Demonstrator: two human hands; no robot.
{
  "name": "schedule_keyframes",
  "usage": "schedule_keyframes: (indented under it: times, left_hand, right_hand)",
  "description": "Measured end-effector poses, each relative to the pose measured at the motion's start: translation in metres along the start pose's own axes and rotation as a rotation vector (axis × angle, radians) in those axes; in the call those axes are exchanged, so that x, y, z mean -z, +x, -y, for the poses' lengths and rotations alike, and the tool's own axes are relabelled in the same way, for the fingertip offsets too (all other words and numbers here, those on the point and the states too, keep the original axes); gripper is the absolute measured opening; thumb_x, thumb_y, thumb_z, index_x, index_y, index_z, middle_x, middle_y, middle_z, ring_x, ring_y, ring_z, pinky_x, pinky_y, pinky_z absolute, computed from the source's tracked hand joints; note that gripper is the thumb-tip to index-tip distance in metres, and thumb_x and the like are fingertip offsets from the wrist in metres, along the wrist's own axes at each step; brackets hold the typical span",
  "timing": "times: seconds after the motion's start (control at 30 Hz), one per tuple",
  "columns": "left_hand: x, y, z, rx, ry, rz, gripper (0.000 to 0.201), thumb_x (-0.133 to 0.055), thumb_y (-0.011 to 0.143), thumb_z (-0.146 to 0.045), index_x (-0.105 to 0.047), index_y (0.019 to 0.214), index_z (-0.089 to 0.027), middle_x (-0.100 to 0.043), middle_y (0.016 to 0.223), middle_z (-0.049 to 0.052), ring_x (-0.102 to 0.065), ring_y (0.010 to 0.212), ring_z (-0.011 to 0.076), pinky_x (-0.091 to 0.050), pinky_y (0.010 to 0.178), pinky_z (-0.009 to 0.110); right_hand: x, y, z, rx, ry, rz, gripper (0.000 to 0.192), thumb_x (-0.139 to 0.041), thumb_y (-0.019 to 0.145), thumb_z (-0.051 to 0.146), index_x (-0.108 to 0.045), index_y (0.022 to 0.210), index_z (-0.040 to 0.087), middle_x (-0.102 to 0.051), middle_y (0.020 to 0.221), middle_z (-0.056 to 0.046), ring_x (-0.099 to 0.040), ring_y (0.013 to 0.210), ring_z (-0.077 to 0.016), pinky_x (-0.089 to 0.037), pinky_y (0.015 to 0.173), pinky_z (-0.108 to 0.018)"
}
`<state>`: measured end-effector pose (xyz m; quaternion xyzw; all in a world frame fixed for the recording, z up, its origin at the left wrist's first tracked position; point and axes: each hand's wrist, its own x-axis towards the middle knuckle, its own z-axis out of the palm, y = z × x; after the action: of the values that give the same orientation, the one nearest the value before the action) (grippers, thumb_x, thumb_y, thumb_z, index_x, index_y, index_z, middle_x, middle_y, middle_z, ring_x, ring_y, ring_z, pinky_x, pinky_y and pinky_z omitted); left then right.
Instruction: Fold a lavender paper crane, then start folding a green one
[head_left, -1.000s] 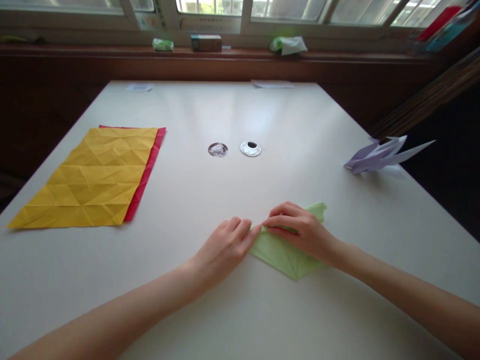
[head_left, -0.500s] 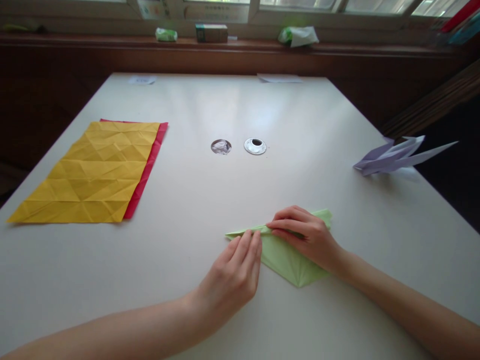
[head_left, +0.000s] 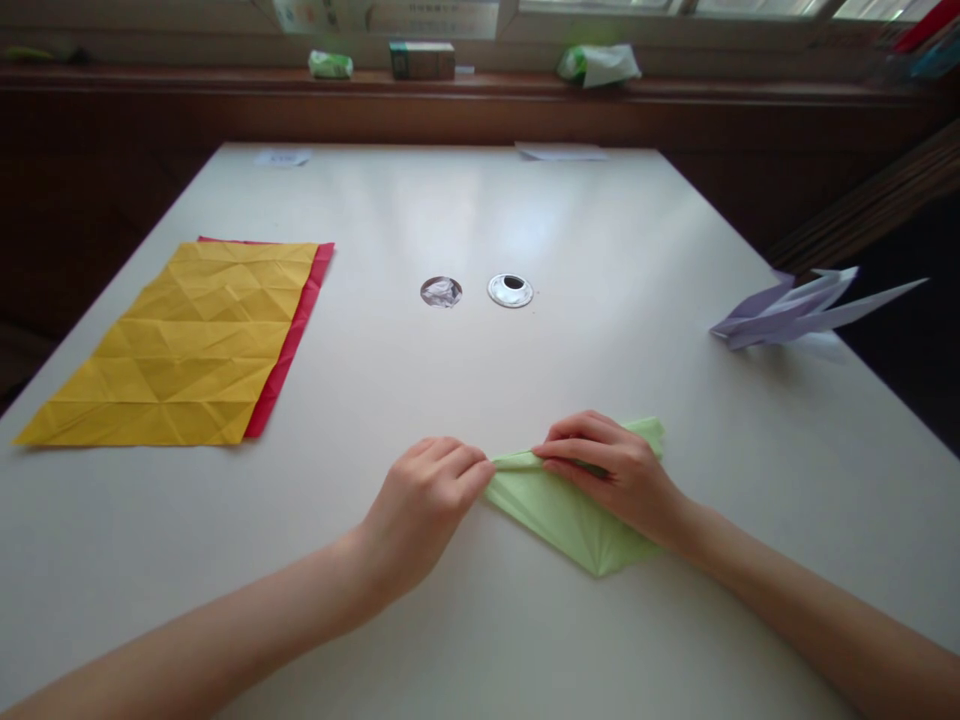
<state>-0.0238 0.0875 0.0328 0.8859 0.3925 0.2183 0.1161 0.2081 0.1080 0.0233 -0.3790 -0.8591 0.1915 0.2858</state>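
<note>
A light green folded paper lies flat on the white table near the front, pointed toward me. My right hand presses flat on its upper edge, fingers pointing left. My left hand is curled over the paper's left tip, fingertips pinching that narrow point against the table. The paper's far right corner shows beyond my right hand.
A creased yellow sheet lies over a red sheet at the left. Two round holes sit mid-table. A folded lilac paper model rests at the right edge. Small packets and a box stand on the window ledge.
My left hand slid left along the green paper's top edge and curled over its left tip, which showed half a second ago. My right hand stayed put.
</note>
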Motion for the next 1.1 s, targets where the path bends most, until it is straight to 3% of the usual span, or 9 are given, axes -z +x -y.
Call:
schedule_keyframes:
  times: [0.2,0.33,0.73,1.1]
  left_hand:
    - [0.005,0.011,0.012,0.342,-0.315,0.182,0.006,-0.058,0.077,-0.014,-0.06,0.074,-0.019,-0.059,0.075,-0.002,-0.054,0.07,0.0109,-0.042,0.064,0.021]
    - [0.009,0.016,0.015,0.438,-0.328,0.291,0.006,-0.057,0.078,-0.02,-0.059,0.072,-0.019,-0.057,0.075,-0.002,-0.053,0.07,0.0116,-0.039,0.062,0.022]
    - [0.013,0.021,0.013,0.42,-0.098,0.427,0.013,-0.052,0.083,-0.026,-0.057,0.073,-0.019,-0.058,0.078,-0.002,-0.053,0.076,0.0148,-0.035,0.061,0.025]
    - [0.017,0.019,0.02,0.289,-0.067,0.476,0.016,-0.047,0.087,-0.026,-0.053,0.075,-0.017,-0.056,0.08,0.001,-0.051,0.078,0.0155,-0.037,0.065,0.026]
  right_hand:
    - [-0.001,-0.002,0.0,-0.001,-0.003,0.001,0.016,-0.055,0.082,0.015,-0.066,0.091,0.022,-0.061,0.083,-0.005,-0.055,0.079,-0.0139,-0.05,0.068,-0.028]
    - [0.0,-0.002,0.0,0.011,-0.007,0.001,0.017,-0.055,0.082,0.013,-0.065,0.092,0.021,-0.061,0.083,-0.005,-0.054,0.08,-0.0137,-0.049,0.068,-0.028]
    - [-0.001,-0.002,-0.001,0.016,-0.005,0.007,0.018,-0.055,0.082,0.012,-0.065,0.093,0.02,-0.06,0.084,-0.005,-0.054,0.08,-0.0138,-0.049,0.068,-0.028]
    - [-0.001,-0.003,0.0,-0.001,-0.01,0.015,0.017,-0.053,0.084,0.015,-0.065,0.092,0.022,-0.061,0.084,-0.005,-0.054,0.08,-0.0143,-0.049,0.069,-0.029]
